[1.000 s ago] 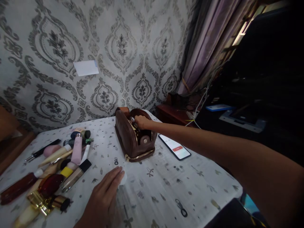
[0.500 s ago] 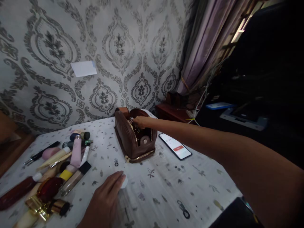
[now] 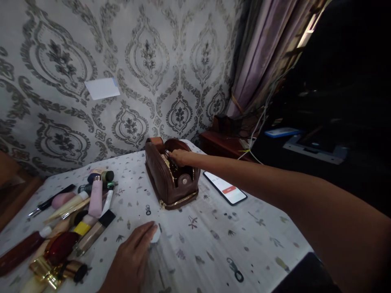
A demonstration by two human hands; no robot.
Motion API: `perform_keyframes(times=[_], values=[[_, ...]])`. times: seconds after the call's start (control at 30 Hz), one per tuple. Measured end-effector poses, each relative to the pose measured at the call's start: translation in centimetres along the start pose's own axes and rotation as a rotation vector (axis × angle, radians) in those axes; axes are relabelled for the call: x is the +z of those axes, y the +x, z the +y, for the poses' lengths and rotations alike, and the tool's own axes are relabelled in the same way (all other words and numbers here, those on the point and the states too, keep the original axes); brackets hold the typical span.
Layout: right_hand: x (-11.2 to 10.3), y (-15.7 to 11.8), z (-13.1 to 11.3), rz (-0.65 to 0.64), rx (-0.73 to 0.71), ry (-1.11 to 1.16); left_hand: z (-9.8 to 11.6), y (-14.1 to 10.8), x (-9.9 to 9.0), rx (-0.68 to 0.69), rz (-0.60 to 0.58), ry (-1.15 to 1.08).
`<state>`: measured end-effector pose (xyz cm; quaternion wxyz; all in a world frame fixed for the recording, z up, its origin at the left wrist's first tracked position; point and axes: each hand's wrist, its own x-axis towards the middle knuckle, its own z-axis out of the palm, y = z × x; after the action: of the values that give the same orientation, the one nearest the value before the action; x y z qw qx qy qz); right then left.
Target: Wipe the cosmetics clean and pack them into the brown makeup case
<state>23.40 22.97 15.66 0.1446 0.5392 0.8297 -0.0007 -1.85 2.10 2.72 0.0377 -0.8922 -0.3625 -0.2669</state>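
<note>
A brown toiletry bag (image 3: 157,181) stands on the patterned tablecloth (image 3: 210,252) with its top unzipped. My right hand (image 3: 181,157) reaches into the opening from the right, fingers bent together. A small pale tip shows at those fingers; what it belongs to is hidden in the dark inside. My left hand (image 3: 132,250) rests low in front of the bag, its fingers together over a small white rounded object (image 3: 156,235). Only one side of that object sticks out past the fingertips.
A heap of cosmetics lies at the left, with a pink tube (image 3: 96,197), a foundation bottle (image 3: 94,234), a red bottle (image 3: 62,246) and a black-handled brush (image 3: 56,198). A lit phone (image 3: 225,189) lies right of the bag. The patterned wall (image 3: 146,81) rises behind.
The view has shifted slightly, so bag and cosmetics appear a little further left. My right hand stays inside the bag and my left hand stays over the white object.
</note>
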Motion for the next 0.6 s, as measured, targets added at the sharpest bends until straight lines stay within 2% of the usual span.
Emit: perform_keyframes(times=[0.13, 0.27, 0.37, 0.47, 0.6], values=[[-0.7, -0.6, -0.7, -0.002, 0.023, -0.002, 0.1, 0.1, -0.3, -0.024, 0.009, -0.023], [-2.0, -1.9, -0.9, 0.063, 0.017, -0.016, 0.2, 0.4, -0.4, 0.018, 0.022, -0.042], [-3.1, -2.8, -0.7, 0.098, -0.012, -0.033, 0.3, 0.4, -0.4, 0.000, 0.024, -0.036], [-3.6, -3.5, -0.6, 0.062, -0.024, -0.044, 0.3, 0.3, -0.3, -0.010, 0.013, -0.036], [-3.0, -4.3, -1.4, -0.023, -0.058, -0.041, 0.3, 0.1, -0.2, -0.006, 0.013, -0.021]])
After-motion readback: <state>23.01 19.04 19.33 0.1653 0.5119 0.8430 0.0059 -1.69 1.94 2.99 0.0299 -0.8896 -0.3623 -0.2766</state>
